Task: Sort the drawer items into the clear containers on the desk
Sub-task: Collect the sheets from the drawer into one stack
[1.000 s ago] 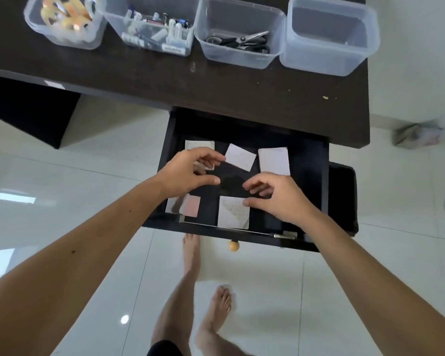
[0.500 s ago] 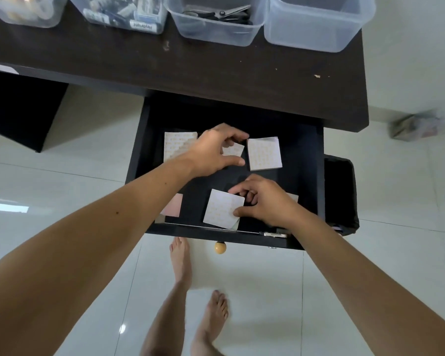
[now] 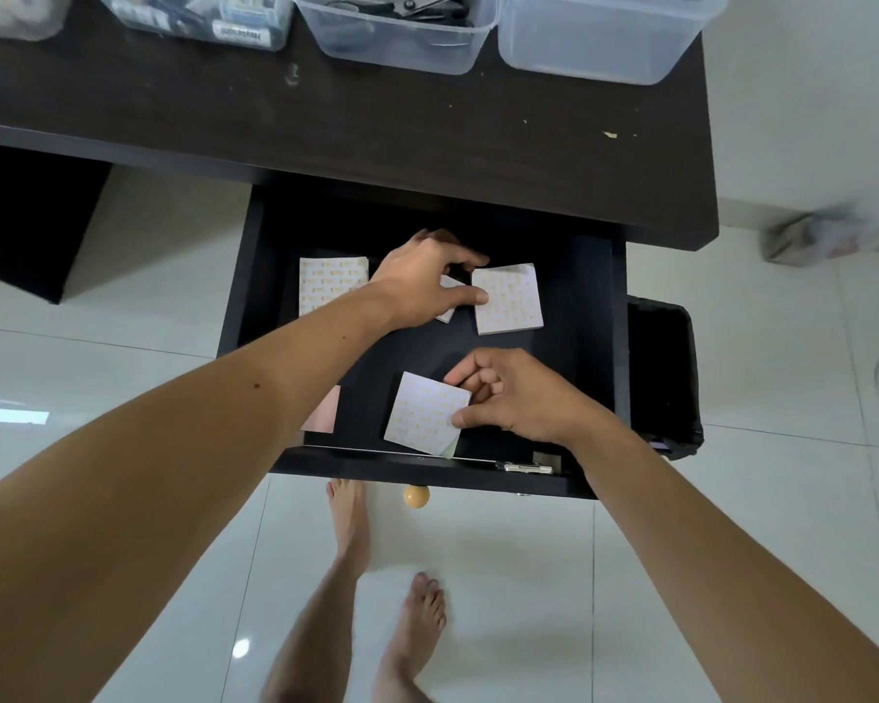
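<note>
The dark drawer [image 3: 587, 347] stands pulled out under the desk, holding several square pale note pads. My left hand [image 3: 422, 286] reaches to the back of the drawer; its thumb touches the left edge of the back-right pad [image 3: 508, 299], and its fingers curl over a smaller pad [image 3: 447, 286] half hidden beneath it. My right hand [image 3: 508, 393] pinches the right edge of the front pad [image 3: 425, 421] between thumb and fingers. Another pad [image 3: 328, 284] lies at the back left, and a pink one [image 3: 323, 416] shows beside my left forearm.
On the desk [image 3: 376, 124] stand clear containers: one empty [image 3: 600, 38], one with scissors [image 3: 397, 38], one with pens [image 3: 209, 17]. A round wooden knob [image 3: 416, 496] sticks out of the drawer front. A black bin [image 3: 663, 378] sits to the right. Bare feet stand on white tiles below.
My left hand has moved right and back, from the middle pads to the back-right pad's edge. My right hand keeps its hold on the front pad. The view tilted down slightly.
</note>
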A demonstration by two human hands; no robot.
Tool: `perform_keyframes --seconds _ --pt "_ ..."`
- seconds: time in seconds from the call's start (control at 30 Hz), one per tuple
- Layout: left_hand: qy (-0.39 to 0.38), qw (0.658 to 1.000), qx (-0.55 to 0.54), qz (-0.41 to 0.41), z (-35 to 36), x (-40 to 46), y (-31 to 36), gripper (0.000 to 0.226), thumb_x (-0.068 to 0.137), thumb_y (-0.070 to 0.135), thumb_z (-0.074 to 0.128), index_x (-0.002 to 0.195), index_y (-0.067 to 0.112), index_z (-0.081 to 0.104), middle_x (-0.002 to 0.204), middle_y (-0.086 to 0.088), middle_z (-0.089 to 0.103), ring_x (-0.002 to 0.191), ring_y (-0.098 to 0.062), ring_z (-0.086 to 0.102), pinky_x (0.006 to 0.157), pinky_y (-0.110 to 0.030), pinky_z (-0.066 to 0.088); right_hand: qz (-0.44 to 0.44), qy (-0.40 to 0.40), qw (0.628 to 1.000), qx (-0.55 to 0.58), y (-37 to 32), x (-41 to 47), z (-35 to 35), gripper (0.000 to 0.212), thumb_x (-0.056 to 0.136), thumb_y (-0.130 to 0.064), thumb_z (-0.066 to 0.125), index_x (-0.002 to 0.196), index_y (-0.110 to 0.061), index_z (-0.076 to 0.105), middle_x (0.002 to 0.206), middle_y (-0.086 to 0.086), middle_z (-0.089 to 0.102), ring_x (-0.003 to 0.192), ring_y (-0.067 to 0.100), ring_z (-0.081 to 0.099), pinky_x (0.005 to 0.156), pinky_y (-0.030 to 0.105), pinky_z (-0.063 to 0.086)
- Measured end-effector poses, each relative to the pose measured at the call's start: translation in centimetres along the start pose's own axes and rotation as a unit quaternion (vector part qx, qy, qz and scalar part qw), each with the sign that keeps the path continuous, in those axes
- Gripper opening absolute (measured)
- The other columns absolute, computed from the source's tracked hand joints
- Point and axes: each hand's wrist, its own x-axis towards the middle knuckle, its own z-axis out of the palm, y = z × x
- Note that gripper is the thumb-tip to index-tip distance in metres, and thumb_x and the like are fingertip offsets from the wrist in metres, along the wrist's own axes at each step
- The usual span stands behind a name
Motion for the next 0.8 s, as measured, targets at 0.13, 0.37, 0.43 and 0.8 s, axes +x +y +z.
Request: perform_keyframes --seconds 0.13,0.37,0.43,0.8 --pt "0.010 0.999 0.037 -0.013 0.6 0.4 0.2 0.050 0.088 0.049 0.080 0.135 0.037 0.068 0.134 0.008 0.064 0.130 -0.013 0.054 0.103 -0.031 0.045 0.005 -0.008 1.000 0.003 -0.1 0.0 -0.1 0.037 0.083 -0.009 0.091 0.114 -0.020 0.074 0.098 0.000 0.081 0.081 0.010 0.073 0.072 0.018 0.055" --pt "-0.003 1.000 0.016 -0.004 0.7 -0.2 0.3 0.042 0.080 0.041 0.088 0.118 0.040 0.071 0.119 0.017 0.066 0.124 -0.013 0.050 0.106 -0.034 0.041 0.016 -0.009 1.000 0.013 0.1 0.3 0.0 0.037 0.082 -0.008 0.091 0.112 -0.023 0.074 0.098 0.001 0.081 0.081 0.010 0.073 0.076 0.022 0.056" --pt "-0.006 1.000 -0.025 -0.009 0.7 -0.2 0.2 0.038 0.079 0.034 0.090 0.112 0.039 0.071 0.109 0.022 0.069 0.118 -0.007 0.055 0.109 -0.037 0.043 0.016 -0.011 1.000 0.013 0.0 0.3 0.0 0.037 0.083 -0.008 0.091 0.112 -0.023 0.074 0.099 0.001 0.081 0.080 0.010 0.073 0.075 0.021 0.055" --pt "-0.035 0.979 -0.196 -0.037 -0.8 -0.5 0.1 0.044 0.088 0.009 0.083 0.127 0.027 0.073 0.106 0.010 0.069 0.095 0.001 0.067 0.087 -0.017 0.057 0.020 -0.013 1.000 0.002 -0.5 -0.1 -0.1 0.036 0.085 -0.006 0.089 0.115 -0.018 0.073 0.100 0.002 0.080 0.076 0.004 0.071 0.062 0.009 0.050"
